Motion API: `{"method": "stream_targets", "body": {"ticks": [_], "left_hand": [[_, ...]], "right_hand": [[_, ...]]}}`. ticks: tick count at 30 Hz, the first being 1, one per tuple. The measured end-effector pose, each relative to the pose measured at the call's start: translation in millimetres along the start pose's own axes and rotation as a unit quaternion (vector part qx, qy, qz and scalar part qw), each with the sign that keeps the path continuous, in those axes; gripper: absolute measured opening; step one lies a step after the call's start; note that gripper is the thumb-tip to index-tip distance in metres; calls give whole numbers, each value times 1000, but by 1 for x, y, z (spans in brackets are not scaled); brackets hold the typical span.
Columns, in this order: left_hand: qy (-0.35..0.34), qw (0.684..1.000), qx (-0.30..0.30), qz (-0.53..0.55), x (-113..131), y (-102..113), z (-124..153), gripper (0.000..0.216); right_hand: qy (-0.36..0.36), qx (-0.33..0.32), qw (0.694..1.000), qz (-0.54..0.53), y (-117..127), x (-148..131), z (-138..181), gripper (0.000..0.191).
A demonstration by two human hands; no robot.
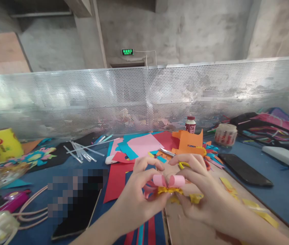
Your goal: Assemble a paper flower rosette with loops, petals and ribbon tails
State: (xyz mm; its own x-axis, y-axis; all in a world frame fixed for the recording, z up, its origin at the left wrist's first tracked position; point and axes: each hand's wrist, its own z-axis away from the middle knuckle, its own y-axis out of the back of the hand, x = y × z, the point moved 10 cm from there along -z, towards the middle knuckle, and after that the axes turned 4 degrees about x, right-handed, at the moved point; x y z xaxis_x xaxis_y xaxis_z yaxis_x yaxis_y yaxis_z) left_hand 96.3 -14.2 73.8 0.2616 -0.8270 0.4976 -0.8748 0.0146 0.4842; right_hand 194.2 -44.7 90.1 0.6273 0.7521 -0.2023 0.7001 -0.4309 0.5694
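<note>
Pinching pink-yellow paper (pixel 169 190), long axis crosswise: left hand (pixel 140 195) clamped on its left end, right hand (pixel 203 190) on its right, neither nearer.

We face a rough grey concrete wall (pixel 198 34), with a heavy concrete beam (pixel 80 7) and dark shadow at upper left. We see a small rectangular exit sign (pixel 127 52) glowing green, a thin white cable (pixel 144 51) running from its right side, and a dark opening below it. At left stands a flat pinkish-tan panel (pixel 3 54). Across our view runs a silvery perforated metal partition (pixel 93 86), catching pale reflections, behind a counter surfaced in blue (pixel 286 183) with a light-brown strip (pixel 187 228).
</note>
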Motion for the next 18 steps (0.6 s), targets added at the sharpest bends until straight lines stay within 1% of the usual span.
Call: {"method": "stream_targets", "body": {"ticks": [4, 7, 11, 14, 16, 18], "left_hand": [[9, 1000, -11, 8, 1, -1, -1, 12], [33, 999, -27, 19, -4, -4, -1, 9], [81, 995, -47, 45, -18, -8, 3, 18], [104, 990, -37, 83, -26, -9, 4, 24], [112, 988, -30, 106, -29, -10, 4, 24], [125, 984, -34, 124, -31, -12, 4, 22]], "right_hand": [[-4, -5, 1000, -24, -1, -1, -2, 17], [-17, -23, 999, -45, -7, 4, 0, 18], [-51, -63, 995, -66, -17, 17, 4, 26], [-86, -77, 991, -66, -20, 26, 6, 19], [-100, -76, 990, -66, -19, 28, 6, 13], [-115, -77, 987, -81, -20, 30, 7, 12]]}}
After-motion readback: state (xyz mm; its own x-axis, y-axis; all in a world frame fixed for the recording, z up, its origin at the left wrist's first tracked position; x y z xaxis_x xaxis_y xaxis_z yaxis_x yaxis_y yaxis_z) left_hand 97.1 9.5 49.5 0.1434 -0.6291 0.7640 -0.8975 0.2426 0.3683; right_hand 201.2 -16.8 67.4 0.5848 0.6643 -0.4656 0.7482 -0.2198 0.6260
